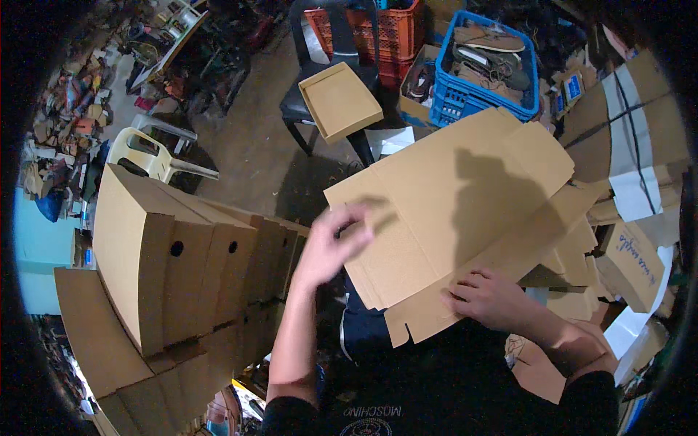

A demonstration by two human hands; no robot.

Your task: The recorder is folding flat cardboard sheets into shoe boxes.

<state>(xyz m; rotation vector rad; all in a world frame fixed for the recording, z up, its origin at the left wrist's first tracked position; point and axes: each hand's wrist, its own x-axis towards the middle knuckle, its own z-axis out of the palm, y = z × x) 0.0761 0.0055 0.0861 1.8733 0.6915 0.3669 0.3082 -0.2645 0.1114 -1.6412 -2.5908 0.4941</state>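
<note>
Shoes [488, 52] in blue crate [456, 102], beyond hand-held cardboard sheet [465, 196].

A bare concrete floor [247, 138] carried everything. Far in the middle stood a dark plastic chair [331, 73] with a shallow cardboard tray [340, 100] on its seat. A blue crate [483, 69] of shoes sat far right, an orange crate [374, 33] beside it, and a white plastic chair [149, 152] stood at left.
</note>
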